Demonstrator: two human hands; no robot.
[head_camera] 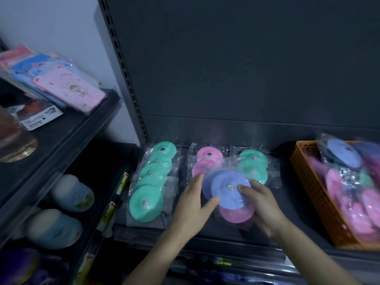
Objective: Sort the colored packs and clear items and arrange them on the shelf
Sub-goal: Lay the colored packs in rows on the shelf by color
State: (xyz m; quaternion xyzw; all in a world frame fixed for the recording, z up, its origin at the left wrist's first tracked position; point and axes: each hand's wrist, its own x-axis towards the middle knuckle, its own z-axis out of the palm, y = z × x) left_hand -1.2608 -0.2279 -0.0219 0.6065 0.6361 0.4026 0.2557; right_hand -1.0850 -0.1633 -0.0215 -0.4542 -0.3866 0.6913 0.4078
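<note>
- Both our forearms reach in from the shelf's [205,236] front edge, and the hands meet over its middle.
- Our left hand [192,204] has its fingers fairly straight along the left rim of the blue pack [225,189], with the thumb pressed to the lower left rim — a pinch on that side.
- Our right hand [262,204] lays its thumb on top of the blue disc near the centre button and curls its fingers below, gripping the right side.
- The blue pack is thus held between both hands, above the middle of the shelf and near the front edge.
- A pink disc [236,214] shows just under it; we cannot tell whether it is gripped too or lies on the shelf.
- On the shelf a green row [151,182] of bagged discs runs from back to front at the left end, a pink pack [208,157] lies at the back, and a green pack [254,166] sits just beside it.
- The orange basket [308,192] stands at the shelf's right end — it holds a loose heap of bagged discs, with a blue basket pack [343,156] on top and pink basket packs [353,204] below.
</note>
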